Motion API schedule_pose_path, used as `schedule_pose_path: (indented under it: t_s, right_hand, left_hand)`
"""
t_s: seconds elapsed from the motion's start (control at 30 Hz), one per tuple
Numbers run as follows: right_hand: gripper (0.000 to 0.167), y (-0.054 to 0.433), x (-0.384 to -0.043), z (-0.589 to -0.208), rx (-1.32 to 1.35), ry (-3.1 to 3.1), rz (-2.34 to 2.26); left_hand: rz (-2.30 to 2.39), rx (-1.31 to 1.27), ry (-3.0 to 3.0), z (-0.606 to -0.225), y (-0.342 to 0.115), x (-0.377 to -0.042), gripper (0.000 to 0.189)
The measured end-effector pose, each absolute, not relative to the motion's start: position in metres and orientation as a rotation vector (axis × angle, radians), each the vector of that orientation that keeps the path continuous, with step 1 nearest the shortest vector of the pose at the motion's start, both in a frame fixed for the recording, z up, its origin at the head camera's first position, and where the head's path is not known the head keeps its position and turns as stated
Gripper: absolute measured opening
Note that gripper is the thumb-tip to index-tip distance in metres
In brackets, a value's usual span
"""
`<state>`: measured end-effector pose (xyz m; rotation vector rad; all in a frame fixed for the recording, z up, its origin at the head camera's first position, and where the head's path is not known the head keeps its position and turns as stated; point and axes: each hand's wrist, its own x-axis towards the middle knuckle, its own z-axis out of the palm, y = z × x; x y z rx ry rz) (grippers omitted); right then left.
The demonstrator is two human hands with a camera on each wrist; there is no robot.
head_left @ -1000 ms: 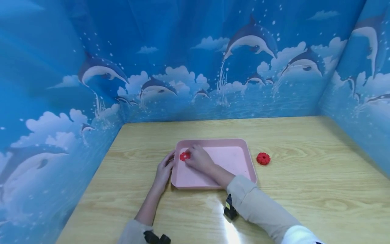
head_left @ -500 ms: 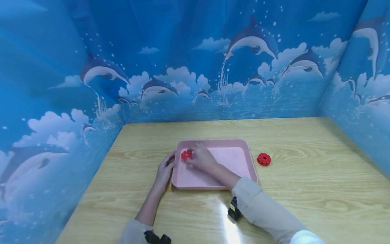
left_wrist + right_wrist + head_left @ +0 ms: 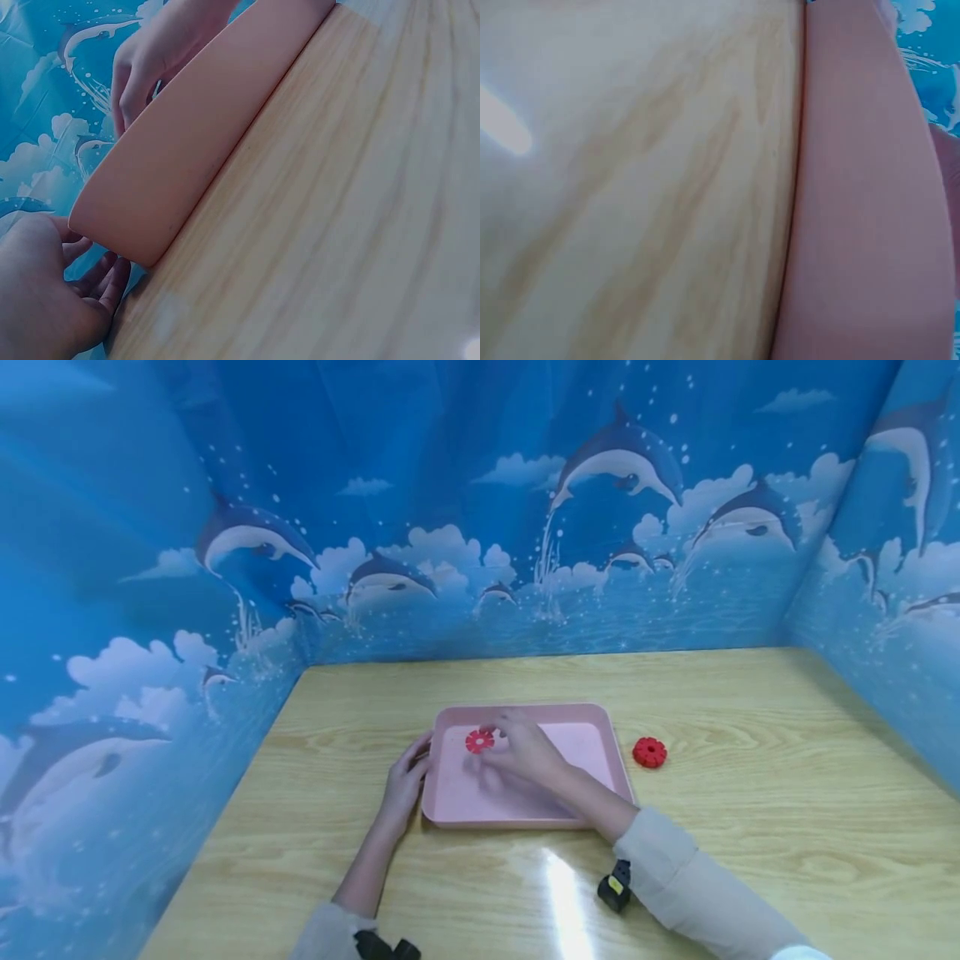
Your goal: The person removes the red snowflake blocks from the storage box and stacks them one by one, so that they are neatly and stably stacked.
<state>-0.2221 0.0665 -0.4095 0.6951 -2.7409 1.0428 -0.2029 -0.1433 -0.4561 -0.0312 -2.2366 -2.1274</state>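
A shallow pink tray (image 3: 442, 806) lies on the wooden table. My left hand (image 3: 405, 781) holds its left side; in the left wrist view the left hand (image 3: 52, 289) has bent fingers at the tray's corner, one reaching the rim. Over the tray's left part, my right hand (image 3: 525, 750) pinches a red flower-shaped disc (image 3: 478, 742) with notched edges and a centre hole between thumb and fingers. A shadow falls on the tray floor below. In the left wrist view the right hand (image 3: 154, 71) shows behind the tray wall, its fingertips hidden.
A second red notched disc (image 3: 649, 752), thicker-looking, lies on the table right of the tray. Blue dolphin-print curtains (image 3: 450, 568) stand at the back and both sides. In the right wrist view the tray's pink wall (image 3: 862, 210) fills the right part.
My right hand has moved right, the red disc travelling with it from near the tray's left wall. The left hand, the tray and the other disc stay put.
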Motion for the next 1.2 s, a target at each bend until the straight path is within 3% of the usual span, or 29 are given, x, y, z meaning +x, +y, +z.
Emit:
schedule_pose_path:
  t_s: [1.2]
  right_hand:
    - [0.039, 0.210, -0.168, -0.394, 0.495, -2.608, 1.037]
  left_hand:
    - [-2.140, 0.000, -2.238, -0.457, -0.142, -0.204, 0.040]
